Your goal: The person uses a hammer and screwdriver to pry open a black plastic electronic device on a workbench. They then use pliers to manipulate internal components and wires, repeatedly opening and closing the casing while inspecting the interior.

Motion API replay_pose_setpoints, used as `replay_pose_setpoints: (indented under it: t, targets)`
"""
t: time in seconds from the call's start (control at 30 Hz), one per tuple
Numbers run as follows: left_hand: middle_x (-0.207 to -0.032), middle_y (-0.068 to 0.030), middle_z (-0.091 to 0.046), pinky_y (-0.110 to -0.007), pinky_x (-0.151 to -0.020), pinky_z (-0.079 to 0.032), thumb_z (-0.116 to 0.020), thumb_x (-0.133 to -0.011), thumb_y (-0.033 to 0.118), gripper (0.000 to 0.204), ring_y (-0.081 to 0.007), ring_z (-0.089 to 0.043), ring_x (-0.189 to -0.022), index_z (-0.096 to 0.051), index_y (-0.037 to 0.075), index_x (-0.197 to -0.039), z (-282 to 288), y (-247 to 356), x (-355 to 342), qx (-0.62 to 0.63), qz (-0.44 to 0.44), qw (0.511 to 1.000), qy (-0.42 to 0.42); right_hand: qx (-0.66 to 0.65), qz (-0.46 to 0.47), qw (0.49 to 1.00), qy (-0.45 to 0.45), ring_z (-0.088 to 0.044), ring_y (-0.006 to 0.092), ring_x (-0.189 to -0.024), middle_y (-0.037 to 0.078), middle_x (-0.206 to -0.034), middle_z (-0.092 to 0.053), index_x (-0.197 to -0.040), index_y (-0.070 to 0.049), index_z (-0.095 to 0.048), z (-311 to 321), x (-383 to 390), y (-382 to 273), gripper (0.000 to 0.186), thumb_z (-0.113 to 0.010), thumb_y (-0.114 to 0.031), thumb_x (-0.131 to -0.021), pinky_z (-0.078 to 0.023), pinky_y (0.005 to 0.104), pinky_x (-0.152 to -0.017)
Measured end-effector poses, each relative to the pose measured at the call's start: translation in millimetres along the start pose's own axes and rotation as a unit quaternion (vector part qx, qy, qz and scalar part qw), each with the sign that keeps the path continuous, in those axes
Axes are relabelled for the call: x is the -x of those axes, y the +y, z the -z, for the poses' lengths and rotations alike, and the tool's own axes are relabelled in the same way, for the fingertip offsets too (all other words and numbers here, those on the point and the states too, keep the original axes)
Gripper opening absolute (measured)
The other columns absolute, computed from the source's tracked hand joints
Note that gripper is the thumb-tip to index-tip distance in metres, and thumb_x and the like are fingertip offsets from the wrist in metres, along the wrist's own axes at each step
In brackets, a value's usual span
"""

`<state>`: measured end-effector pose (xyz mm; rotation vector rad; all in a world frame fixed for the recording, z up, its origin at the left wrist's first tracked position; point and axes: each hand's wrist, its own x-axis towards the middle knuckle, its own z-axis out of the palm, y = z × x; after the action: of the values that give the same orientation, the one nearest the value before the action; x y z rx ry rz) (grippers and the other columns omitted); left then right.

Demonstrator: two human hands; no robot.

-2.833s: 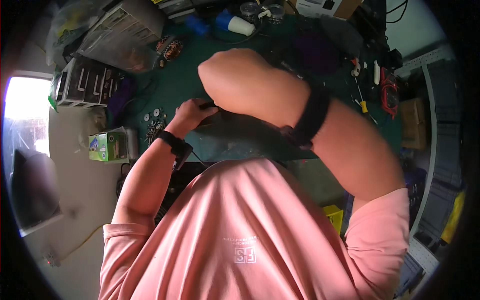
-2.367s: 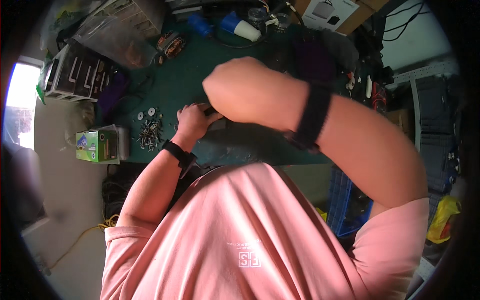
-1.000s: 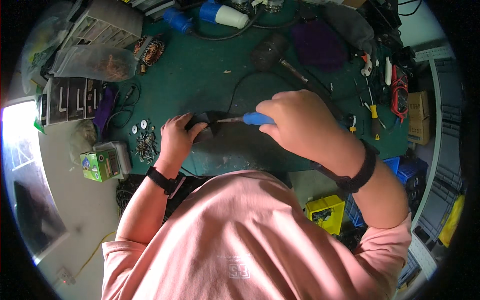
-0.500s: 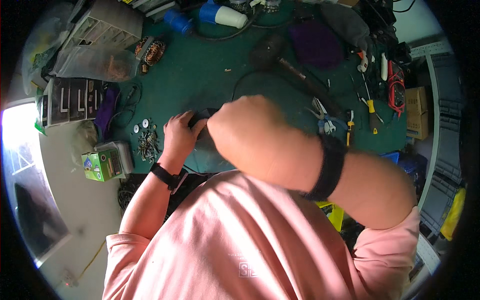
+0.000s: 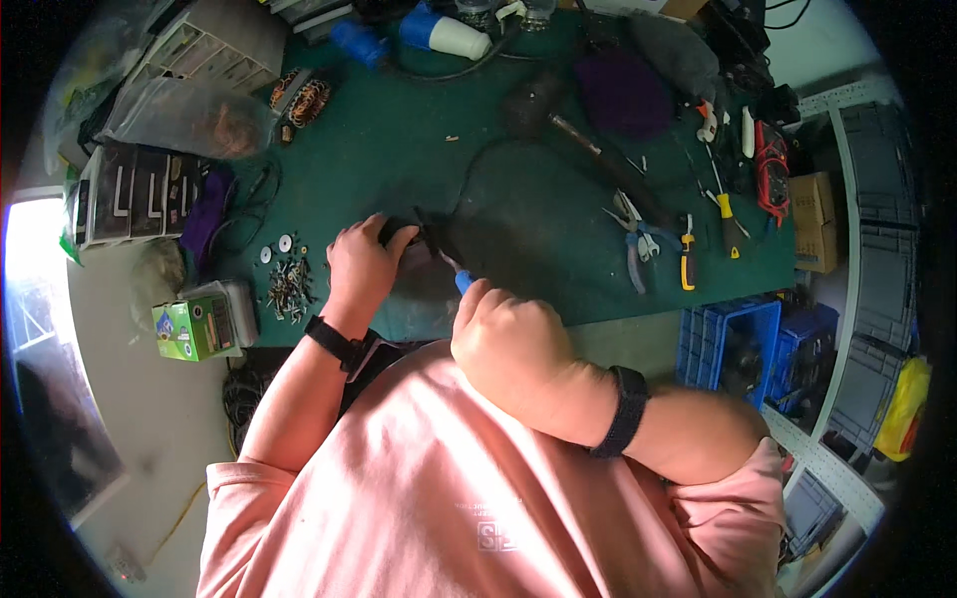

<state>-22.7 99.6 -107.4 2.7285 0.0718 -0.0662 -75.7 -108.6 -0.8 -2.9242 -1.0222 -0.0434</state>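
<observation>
My left hand (image 5: 367, 257) has its fingers closed round a dark, angular piece (image 5: 421, 241) lying on the green worktop (image 5: 359, 169). My right hand (image 5: 510, 337) grips a blue-handled screwdriver (image 5: 462, 278), its metal shaft angled up-left to that piece; where the tip meets it is too dark to tell exactly. To the left of my left hand is a pile of small screws and fasteners (image 5: 289, 284), with pale washers (image 5: 285, 242) beside it.
Pliers (image 5: 635, 254), a yellow-handled screwdriver (image 5: 726, 207), a red meter (image 5: 773, 169) and a hammer (image 5: 588, 145) lie at the right. A plug with cable (image 5: 444, 35) is at the back. Drawer units (image 5: 140, 194) and a green box (image 5: 192, 329) line the left. Blue crates (image 5: 728, 349) stand below right.
My right hand has swung down toward my body, so the screwdriver now slants up-left instead of lying nearly level as a second ago. My left hand remains on the dark piece.
</observation>
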Motion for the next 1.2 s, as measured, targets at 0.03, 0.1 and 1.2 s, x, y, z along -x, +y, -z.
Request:
replay_pose_setpoints:
  t: [0.03, 0.1, 1.2]
  targets:
    - [-0.087, -0.0261, -0.067, -0.046, -0.069, -0.052, -0.073, -0.088, 0.037, 0.039, -0.0456, -0.065, -0.084, -0.070, -0.001, -0.094, -4.1, -4.5, 1.9, -0.002, -0.010, 1.000, 0.016, -0.037, -0.011, 0.999, -0.010, -0.069, 0.0207, -0.058, 0.011, -0.067, -0.065, -0.083, 0.002, -0.067, 1.2, -1.3, 1.6, 0.016, -0.063, -0.013, -0.079, -0.054, 0.0310, -0.047]
    - [-0.089, -0.0239, -0.069, -0.047, -0.074, -0.051, -0.071, -0.089, 0.041, 0.042, -0.0436, -0.065, -0.088, -0.071, 0.000, -0.097, -4.8, -7.4, 2.6, -0.003, -0.010, 1.000, 0.006, -0.115, -0.036, 0.992, -0.031, -0.072, 0.0235, -0.065, 0.012, -0.075, -0.070, -0.080, -0.002, -0.072, 4.6, -12.6, 13.7, 0.013, -0.065, -0.012, -0.077, -0.056, 0.0353, -0.052]
    - [-0.093, -0.0177, -0.072, -0.050, -0.079, -0.052, -0.062, -0.091, 0.055, 0.051, -0.0393, -0.068, -0.091, -0.071, 0.006, -0.097, -6.5, -4.9, 1.8, -0.066, 0.033, 0.997, -0.029, 0.090, -0.042, 0.994, -0.036, -0.064, 0.0149, -0.057, 0.008, -0.068, -0.063, -0.096, 0.008, -0.068, -6.9, -8.7, -39.4, 0.029, -0.065, -0.014, -0.076, -0.052, 0.0287, -0.046]
